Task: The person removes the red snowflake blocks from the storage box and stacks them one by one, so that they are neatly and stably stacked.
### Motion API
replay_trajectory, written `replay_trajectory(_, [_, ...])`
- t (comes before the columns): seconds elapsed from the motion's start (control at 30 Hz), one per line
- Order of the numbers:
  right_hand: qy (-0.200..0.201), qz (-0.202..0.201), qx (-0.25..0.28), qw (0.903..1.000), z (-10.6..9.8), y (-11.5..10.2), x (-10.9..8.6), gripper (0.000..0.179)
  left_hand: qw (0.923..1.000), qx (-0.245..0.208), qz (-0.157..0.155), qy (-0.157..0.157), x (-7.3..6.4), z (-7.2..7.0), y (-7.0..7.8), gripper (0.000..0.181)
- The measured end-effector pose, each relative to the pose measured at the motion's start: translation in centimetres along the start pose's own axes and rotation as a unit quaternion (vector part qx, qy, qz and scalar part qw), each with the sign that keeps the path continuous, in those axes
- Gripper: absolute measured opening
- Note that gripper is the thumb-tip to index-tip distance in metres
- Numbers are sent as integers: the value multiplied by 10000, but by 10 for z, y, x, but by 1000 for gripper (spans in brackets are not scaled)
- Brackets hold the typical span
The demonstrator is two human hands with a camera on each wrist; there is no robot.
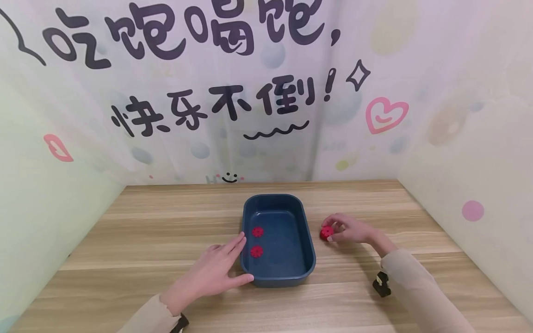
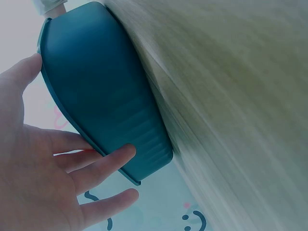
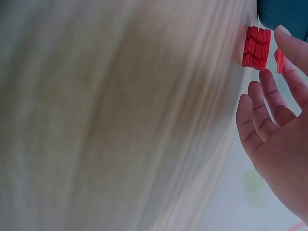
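A dark blue rectangular tray [image 1: 287, 280] stands upright on the table, with two red notched discs [image 1: 257, 231] lying flat along the left of its floor. My left hand [image 1: 218, 268] rests against the tray's left side, its fingers extended along the rim and the thumb at the near-left corner. To the right of the tray, my right hand [image 1: 347, 229] pinches one red notched disc [image 3: 280, 61] between thumb and index finger. That disc is just above a short stack of similar red discs [image 3: 256, 48] on the table. The other fingers of this hand are loosely bent.
The wood-grain table [image 1: 175, 217] runs back to a printed curtain [image 1: 266, 152] with writing and drawings. Pale walls close in the left and right sides. Each wrist carries a small black device [image 1: 381, 284] near the sleeve.
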State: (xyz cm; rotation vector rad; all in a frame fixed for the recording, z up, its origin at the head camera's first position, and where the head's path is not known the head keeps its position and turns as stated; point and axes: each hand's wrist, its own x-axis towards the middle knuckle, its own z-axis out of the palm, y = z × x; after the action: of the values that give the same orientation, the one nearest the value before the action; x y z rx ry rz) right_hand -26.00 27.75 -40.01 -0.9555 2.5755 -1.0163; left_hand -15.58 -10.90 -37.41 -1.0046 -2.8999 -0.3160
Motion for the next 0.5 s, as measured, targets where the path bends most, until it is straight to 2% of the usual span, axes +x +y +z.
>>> replay_trajectory(0.33, [-48, 394, 295, 9988, 4, -4, 2, 31, 10000, 7, 26, 33, 0, 1, 0, 84])
replay_trajectory(0.5, [-114, 389, 538, 9977, 3, -19, 1, 28, 10000, 14, 16, 17, 0, 1, -1, 85])
